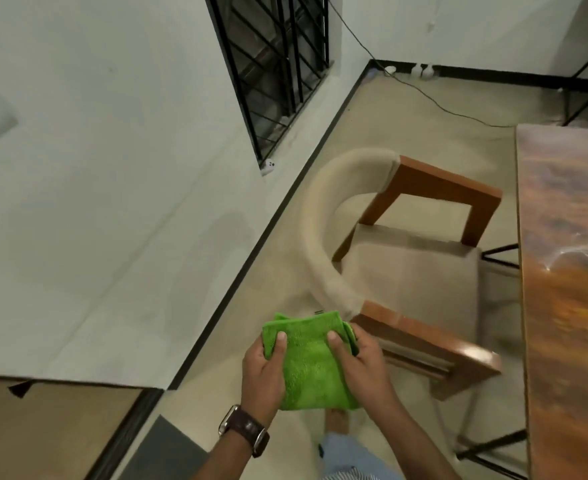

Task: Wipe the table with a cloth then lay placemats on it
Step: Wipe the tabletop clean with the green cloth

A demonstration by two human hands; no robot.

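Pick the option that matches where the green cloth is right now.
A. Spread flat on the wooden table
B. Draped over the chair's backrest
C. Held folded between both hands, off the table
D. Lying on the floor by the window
C: the green cloth is folded and pinched between the left hand and right hand, beside the chair and short of the table.

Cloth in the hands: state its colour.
Bright green cloth, plain with no pattern, shown in the head view.

I can read no text, label or number anywhere; the watch (244, 429) face seems too blurred to tell.
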